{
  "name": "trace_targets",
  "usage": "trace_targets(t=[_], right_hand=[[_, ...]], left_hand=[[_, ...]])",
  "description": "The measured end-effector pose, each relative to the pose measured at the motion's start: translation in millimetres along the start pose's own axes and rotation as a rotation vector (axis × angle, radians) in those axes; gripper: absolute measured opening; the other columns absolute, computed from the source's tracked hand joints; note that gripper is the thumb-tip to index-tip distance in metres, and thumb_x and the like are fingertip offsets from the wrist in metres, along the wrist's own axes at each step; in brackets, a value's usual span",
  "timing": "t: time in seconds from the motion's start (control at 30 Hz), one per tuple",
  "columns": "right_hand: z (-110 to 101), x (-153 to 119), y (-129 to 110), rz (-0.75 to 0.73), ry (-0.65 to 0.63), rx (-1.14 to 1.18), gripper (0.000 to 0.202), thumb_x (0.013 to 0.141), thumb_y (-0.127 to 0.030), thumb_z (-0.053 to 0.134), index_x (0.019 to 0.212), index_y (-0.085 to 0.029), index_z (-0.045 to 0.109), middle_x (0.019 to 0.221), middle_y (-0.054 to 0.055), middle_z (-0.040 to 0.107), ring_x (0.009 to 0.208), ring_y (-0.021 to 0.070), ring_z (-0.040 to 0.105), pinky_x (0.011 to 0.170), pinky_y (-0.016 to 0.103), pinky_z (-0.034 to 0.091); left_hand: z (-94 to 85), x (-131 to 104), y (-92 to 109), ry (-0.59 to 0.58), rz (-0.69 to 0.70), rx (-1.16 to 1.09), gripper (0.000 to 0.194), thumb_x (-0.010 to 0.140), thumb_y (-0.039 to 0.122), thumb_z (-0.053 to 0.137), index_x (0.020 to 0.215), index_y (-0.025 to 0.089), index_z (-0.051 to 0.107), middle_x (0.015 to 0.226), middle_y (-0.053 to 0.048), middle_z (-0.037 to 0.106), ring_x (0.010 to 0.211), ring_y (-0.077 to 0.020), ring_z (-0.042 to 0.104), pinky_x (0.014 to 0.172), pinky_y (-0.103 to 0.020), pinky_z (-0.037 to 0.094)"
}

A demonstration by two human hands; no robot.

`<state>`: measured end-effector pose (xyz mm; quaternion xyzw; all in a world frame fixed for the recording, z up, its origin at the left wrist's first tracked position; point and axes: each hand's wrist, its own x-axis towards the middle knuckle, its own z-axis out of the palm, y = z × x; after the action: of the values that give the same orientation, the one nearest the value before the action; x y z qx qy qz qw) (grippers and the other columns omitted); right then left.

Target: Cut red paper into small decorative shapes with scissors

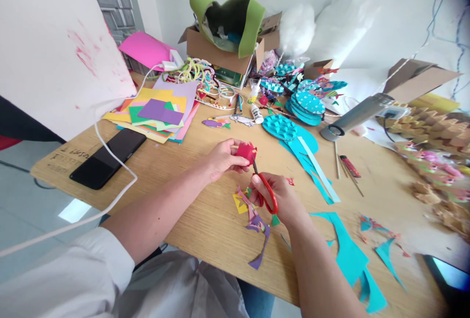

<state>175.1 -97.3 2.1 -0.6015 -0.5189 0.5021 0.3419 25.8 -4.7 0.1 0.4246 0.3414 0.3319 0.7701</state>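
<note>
My left hand (229, 157) pinches a small piece of red paper (246, 152) above the middle of the table. My right hand (275, 194) is closed round the red handles of a pair of scissors (270, 195). The scissor blades point away from me and meet the right edge of the red paper. Under and in front of my right hand lie purple scraps (262, 242) and a yellow scrap (239, 204). Beyond my hands lie a purple fish cutout (212, 123) and a white glue bottle (257, 113).
A black phone (110, 157) and a stack of coloured paper (147, 112) lie left, with a white cable crossing the phone. Blue foam pieces (348, 254) lie right, below a metal flask (358, 116). A cardboard box (220, 52) stands behind.
</note>
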Motion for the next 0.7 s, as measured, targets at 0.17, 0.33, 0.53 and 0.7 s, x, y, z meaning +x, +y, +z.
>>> trace_targets(t=[0.17,0.33,0.53,0.7], right_hand=[[0.9,-0.8,-4.4,-0.011,0.001,0.007,0.054,0.07,-0.068,0.065,0.06,-0.016,0.06,0.052,0.005,0.065,0.043,0.0117,0.054,0.045,0.023,0.044],[-0.1,-1.2,-2.4,-0.002,-0.001,-0.005,0.053,0.073,-0.066,0.064,0.059,-0.016,0.059,0.051,0.004,0.064,0.043,0.0111,0.053,0.043,0.022,0.041],[-0.1,-1.1,-1.7,0.024,0.001,-0.01,0.052,0.072,-0.066,0.065,0.06,-0.016,0.059,0.051,0.004,0.063,0.041,0.0111,0.052,0.041,0.022,0.039],[-0.1,-1.3,-1.7,0.013,0.004,-0.002,0.052,0.072,-0.066,0.064,0.06,-0.016,0.059,0.051,0.004,0.063,0.041,0.0114,0.053,0.042,0.022,0.04]], left_hand=[[-1.0,0.9,-2.0,-0.025,0.006,0.001,0.044,0.064,-0.003,0.064,0.101,0.013,0.049,0.072,-0.001,0.067,0.05,-0.0103,0.061,0.053,-0.023,0.045],[-1.5,0.1,-1.0,-0.025,0.005,-0.002,0.044,0.063,-0.002,0.067,0.102,0.013,0.05,0.074,-0.002,0.067,0.05,-0.0097,0.061,0.052,-0.022,0.044],[-2.0,0.9,1.0,0.01,0.011,0.005,0.044,0.065,-0.001,0.066,0.103,0.012,0.05,0.072,-0.002,0.067,0.049,-0.0092,0.06,0.052,-0.022,0.043],[-1.1,2.1,-0.4,0.01,-0.001,-0.009,0.044,0.065,0.0,0.067,0.104,0.012,0.05,0.07,-0.001,0.067,0.051,-0.0084,0.059,0.052,-0.021,0.041]])
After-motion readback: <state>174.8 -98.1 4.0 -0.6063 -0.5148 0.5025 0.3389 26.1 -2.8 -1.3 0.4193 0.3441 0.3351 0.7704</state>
